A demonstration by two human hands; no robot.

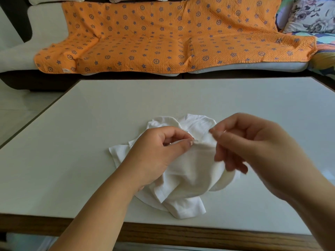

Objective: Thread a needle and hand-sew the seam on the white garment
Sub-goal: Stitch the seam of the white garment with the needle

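Garment (183, 178) on table (72, 142) near its front edge. Your left hand (154, 153) pinches a raised fold; right hand (253, 147) curled beside it, blurred, grip unclear. No needle or stitches visible: sewing likely not begun.

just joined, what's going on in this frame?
A person has a white garment bunched on a table. The left hand pinches a raised fold of it; the right hand, blurred, is curled in a pinch just beside that fold. What it holds, if anything, cannot be made out.
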